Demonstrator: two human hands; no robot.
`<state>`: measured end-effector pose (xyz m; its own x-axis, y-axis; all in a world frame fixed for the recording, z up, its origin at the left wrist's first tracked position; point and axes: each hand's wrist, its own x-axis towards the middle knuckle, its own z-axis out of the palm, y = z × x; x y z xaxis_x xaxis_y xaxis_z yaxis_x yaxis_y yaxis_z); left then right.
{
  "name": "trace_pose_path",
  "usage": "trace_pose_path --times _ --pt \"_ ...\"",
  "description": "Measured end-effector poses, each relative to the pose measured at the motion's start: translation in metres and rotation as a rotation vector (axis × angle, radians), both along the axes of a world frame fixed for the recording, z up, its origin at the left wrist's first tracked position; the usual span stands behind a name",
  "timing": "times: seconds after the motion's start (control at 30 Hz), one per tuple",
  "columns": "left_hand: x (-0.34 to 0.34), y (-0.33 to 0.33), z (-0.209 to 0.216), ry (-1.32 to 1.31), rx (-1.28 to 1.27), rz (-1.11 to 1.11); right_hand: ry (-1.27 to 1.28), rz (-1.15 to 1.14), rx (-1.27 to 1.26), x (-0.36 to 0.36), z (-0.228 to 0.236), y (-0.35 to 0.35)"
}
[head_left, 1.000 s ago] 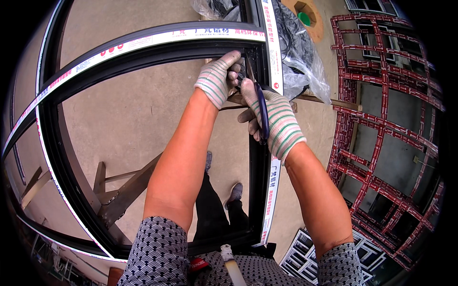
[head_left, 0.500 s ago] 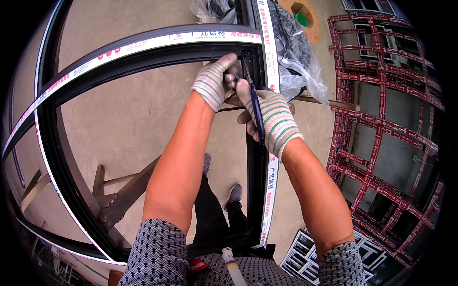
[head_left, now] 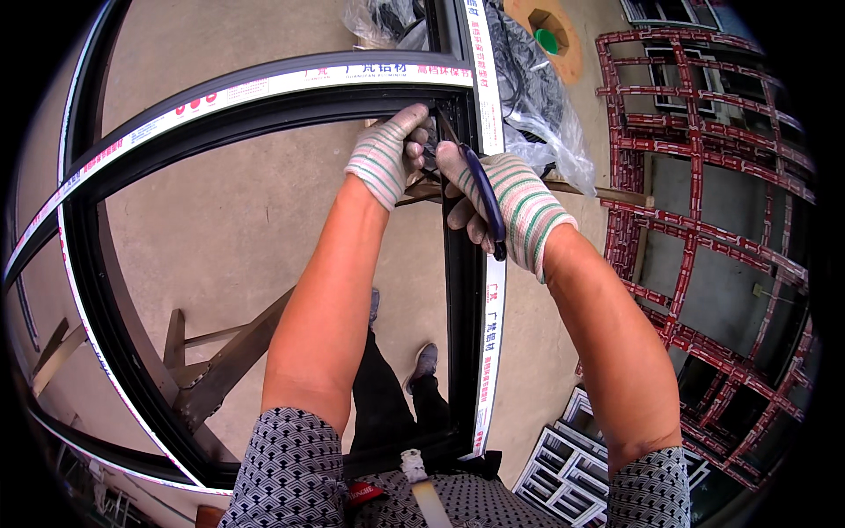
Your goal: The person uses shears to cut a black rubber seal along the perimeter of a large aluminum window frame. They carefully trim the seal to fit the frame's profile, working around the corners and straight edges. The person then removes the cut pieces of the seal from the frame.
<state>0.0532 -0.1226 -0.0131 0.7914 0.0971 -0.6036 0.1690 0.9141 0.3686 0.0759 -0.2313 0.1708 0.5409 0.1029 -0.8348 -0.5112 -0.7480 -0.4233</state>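
The right hand (head_left: 521, 199) is gripping the blue-handled tool (head_left: 489, 199) at an inner corner of the black frame (head_left: 464, 326), while the left hand (head_left: 388, 155) is showing curled fingers, possible hold unclear, so guarding them from the tip is seeming wise

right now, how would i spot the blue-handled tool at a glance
Find the big black frame, then where its crossbar meets the right upright. Near that corner, the right hand grips the blue-handled tool, thin tip pointing up. The curved, dark blue handle stands out against the black upright and pale striped glove.
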Motion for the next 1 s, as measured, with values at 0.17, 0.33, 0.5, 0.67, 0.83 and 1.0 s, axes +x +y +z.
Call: trace_pose_path --times 0.17,0.33,0.5,0.67,0.83,1.0 --pt "-0.001 0.000 0.005 0.010 -0.001 0.015 -0.022 0.048 -0.055 0.000 0.003 0.005" --pt "-0.001 0.000 0.003 0.001 -0.004 0.014 -0.015 0.098 -0.139 0.002 0.005 0.008" --pt "-0.001 0.000 0.000 0.005 -0.027 -0.001 -0.008 0.111 -0.129 0.003 0.002 0.006" --pt "0.002 0.000 -0.009 -0.003 -0.038 -0.009 -0.023 0.077 -0.070 -0.001 -0.006 -0.002" --pt "0.005 -0.002 -0.014 -0.004 -0.044 0.008 -0.031 0.030 0.011 -0.005 -0.010 -0.008" --pt "0.002 -0.003 -0.002 0.048 0.007 -0.005 -0.299 0.200 0.019 -0.045 -0.033 -0.044"
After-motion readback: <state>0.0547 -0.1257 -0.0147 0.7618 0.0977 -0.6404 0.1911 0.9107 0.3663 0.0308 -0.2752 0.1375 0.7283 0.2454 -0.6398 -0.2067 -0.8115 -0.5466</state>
